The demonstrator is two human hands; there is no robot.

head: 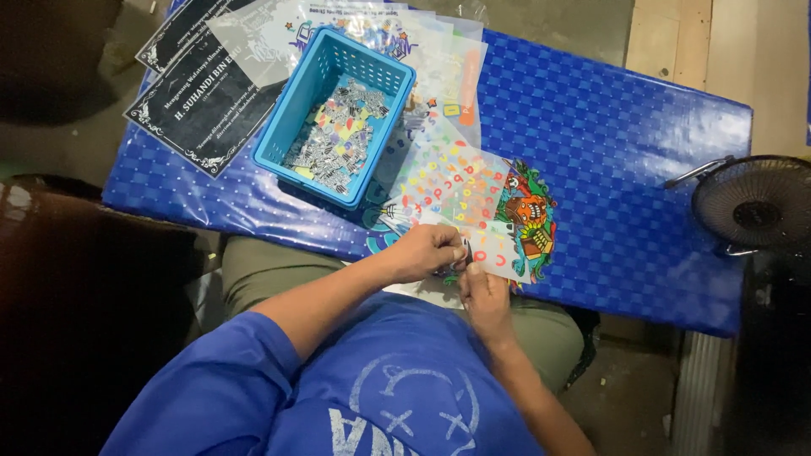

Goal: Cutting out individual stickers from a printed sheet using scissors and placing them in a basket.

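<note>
A blue checked table cover (608, 152) spans the view from the upper left down toward the right, and the person sits at its near edge in a blue shirt (372, 388) with olive trousers beneath. At the far right a small black fan (754, 203) stands at the table's end. On the left part of the cover lie black printed sheets with ornate white borders (198, 93), tilted so their long sides run from lower left to upper right. Just beside them sits a light blue plastic basket (336, 114), its long axis also slanting from lower left to upper right, holding a heap of small cut stickers (338, 135). Clear film sheets (422, 51) fan out behind and to the right of the basket. Nearer the person lies the sticker sheet (460, 190) of coloured letters, its long axis running from the upper left toward the lower right, its near corner reaching over the table edge at the hands; a cartoon monster print (528, 215) shows beside it. The left hand (427, 251) is curled, fingertips pinching at the sheet's near edge. The right hand (483, 295) comes up from below and grips the same corner, touching the left hand; what small piece lies between the fingers cannot be made out.
</note>
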